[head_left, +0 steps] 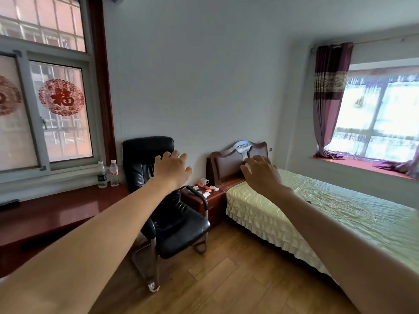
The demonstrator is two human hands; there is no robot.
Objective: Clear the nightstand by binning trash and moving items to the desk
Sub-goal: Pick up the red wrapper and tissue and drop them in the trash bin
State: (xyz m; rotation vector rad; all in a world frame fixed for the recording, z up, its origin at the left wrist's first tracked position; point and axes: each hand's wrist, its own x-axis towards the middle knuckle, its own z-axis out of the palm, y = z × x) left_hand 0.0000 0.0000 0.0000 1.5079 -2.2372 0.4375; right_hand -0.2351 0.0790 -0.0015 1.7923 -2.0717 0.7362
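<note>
Both forearms stretch out ahead of me. I see the left hand [172, 169] raised in front of the black chair [167, 200], fingers loosely spread, holding nothing. I see the right hand [263, 174] lifted before the headboard [229, 164], fingers also spread and empty. Between chair and bed [317, 207] stands the nightstand [210, 200], well beyond both hands. On its top I make out a white cup [204, 181] near the back edge, white crumpled scraps [212, 189] toward the front and an orange wrapper [200, 184] beside the cup. Two bottles [108, 174] stand at the desk's [45, 214] back edge under the window.
</note>
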